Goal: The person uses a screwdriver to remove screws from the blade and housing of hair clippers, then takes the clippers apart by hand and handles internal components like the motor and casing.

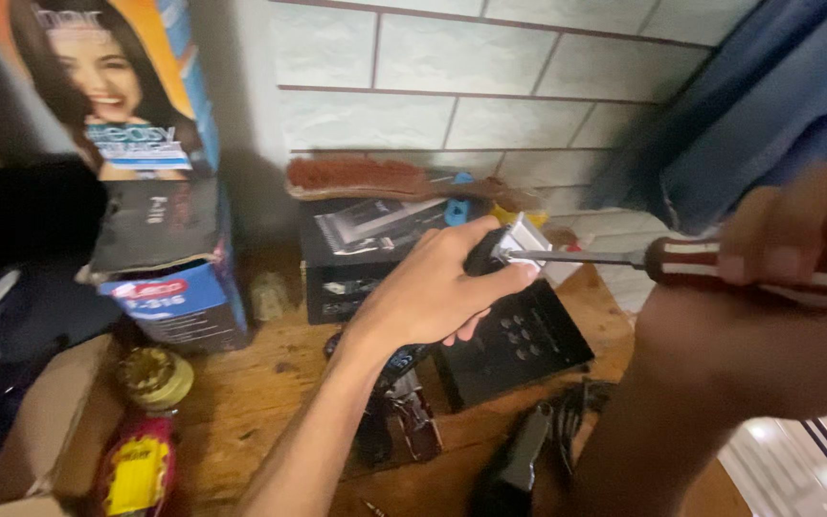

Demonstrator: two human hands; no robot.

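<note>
My left hand (437, 287) grips a black hair clipper (502, 249) with a silver blade head, held above the wooden table (270, 383). My right hand (796, 230) holds a screwdriver (681, 260) with a red and black handle at the right edge. Its thin metal shaft points left and its tip meets the clipper's blade head. My right forearm fills the lower right of the view.
Black boxes (375, 254) topped by a brush (356, 177) stand against the tiled wall. A stack of product boxes (160, 249) is at the left. More clippers (404, 412), a black case (519, 349), a cardboard box (40, 431) and small jars (155, 378) lie on the table. Blue cloth (758, 105) hangs at the upper right.
</note>
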